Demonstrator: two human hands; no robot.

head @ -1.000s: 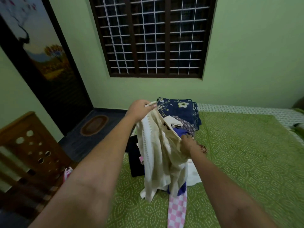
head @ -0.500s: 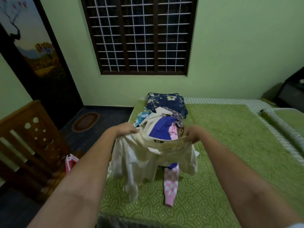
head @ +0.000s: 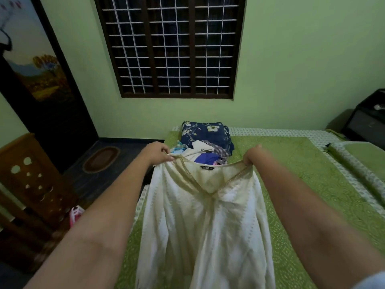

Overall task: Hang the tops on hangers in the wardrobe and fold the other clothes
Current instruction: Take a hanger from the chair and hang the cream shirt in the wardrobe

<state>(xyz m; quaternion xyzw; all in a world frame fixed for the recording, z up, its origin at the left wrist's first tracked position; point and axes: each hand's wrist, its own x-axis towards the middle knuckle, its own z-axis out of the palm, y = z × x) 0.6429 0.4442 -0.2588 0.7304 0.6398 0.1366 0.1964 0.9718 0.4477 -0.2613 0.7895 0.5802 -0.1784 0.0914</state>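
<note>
Head view: left hand [head: 158,152] gripping one shoulder of a cream top [head: 205,222], fingers curled round the fabric at the neckline edge. Right hand [head: 251,154] pinching the opposite shoulder, fingers curled over the cloth. Top held spread between both hands above the green bedspread [head: 312,184], neckline with a small dark label [head: 206,167] facing up, body of the garment hanging down toward the camera. Just beyond the top, a pile of clothes [head: 205,154] on the bed, in front of a folded navy floral blanket [head: 206,132]. Barred window [head: 169,46] on the green wall behind; oval rug [head: 101,159] on the dark floor at left; wooden furniture with round cut-outs [head: 29,180] at far left.
</note>
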